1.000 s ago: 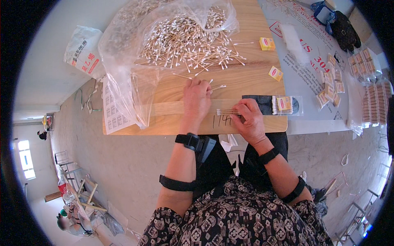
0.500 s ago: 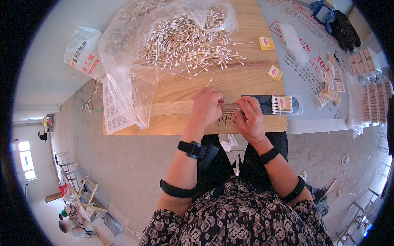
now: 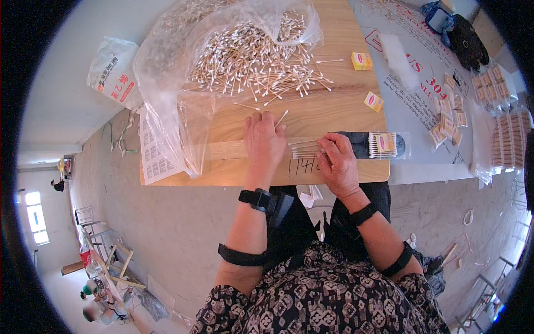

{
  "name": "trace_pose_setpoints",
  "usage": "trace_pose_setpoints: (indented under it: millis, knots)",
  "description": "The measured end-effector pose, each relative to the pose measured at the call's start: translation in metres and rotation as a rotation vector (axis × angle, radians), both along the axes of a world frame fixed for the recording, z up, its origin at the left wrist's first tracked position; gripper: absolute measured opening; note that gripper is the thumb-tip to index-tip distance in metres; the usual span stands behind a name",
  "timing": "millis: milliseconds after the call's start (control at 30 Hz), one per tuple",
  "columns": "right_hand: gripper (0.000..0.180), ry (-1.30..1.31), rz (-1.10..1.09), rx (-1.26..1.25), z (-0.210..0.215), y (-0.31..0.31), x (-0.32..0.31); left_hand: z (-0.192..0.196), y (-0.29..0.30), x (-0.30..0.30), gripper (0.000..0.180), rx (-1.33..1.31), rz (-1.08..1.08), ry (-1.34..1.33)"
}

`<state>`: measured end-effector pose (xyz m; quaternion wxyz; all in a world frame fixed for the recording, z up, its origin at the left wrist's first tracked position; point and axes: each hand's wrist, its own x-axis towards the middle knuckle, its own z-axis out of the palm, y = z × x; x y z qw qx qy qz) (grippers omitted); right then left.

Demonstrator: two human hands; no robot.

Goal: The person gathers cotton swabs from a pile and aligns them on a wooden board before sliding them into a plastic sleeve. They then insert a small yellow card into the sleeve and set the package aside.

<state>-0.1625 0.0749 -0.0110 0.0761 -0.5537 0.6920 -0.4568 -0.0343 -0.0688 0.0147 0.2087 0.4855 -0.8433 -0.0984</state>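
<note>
My left hand [image 3: 264, 142] is over the middle of the wooden table [image 3: 334, 119], its fingers bent downward. Between its thumb and index finger, a single cotton swab [image 3: 283, 117] sticks out at a slant; the lower end is hidden. My right hand [image 3: 340, 161] pinches the right end of a small row of cotton swabs [image 3: 304, 151], laid side by side near the table's front edge. Just right of that hand, a clear packet of swabs with a yellow label [image 3: 384, 142] lies on a dark strip [image 3: 360, 143]. Another loose swab lies near my left fingertips.
A big heap of cotton swabs [image 3: 250, 55] spills from a clear plastic bag [image 3: 161, 72] at the far left. Yellow cards [image 3: 361, 61] lie along the right side. Packed swab bundles [image 3: 509, 139] rest on the grey sheet at right. A printed paper [image 3: 156, 147] hangs at the left edge.
My left hand has moved left, away from the row of swabs, uncovering more of the row and of the slanted swab. My right hand stays almost in place.
</note>
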Motion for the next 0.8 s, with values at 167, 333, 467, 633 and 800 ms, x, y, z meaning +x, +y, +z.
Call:
trace_pose_setpoints:
  millis: [167,333,467,633,800]
  knots:
    - [0.029,-0.006,0.000,-0.003,0.002,0.000,0.000,-0.010,-0.007,0.001,0.013,0.079,-0.049,-0.022]
    - [0.028,-0.004,-0.007,-0.006,0.000,0.000,0.000,-0.011,-0.009,-0.007,0.012,0.251,-0.272,0.030]
    - [0.027,-0.014,0.002,-0.007,0.002,0.000,0.001,-0.012,-0.039,-0.011,0.011,-0.078,-0.043,0.122]
    - [0.028,-0.016,0.003,0.007,-0.001,0.002,0.000,-0.004,-0.048,-0.017,0.011,-0.082,-0.055,0.049]
    - [0.029,-0.016,0.009,-0.010,-0.002,0.000,-0.001,-0.005,-0.025,-0.013,0.008,0.116,-0.202,-0.057]
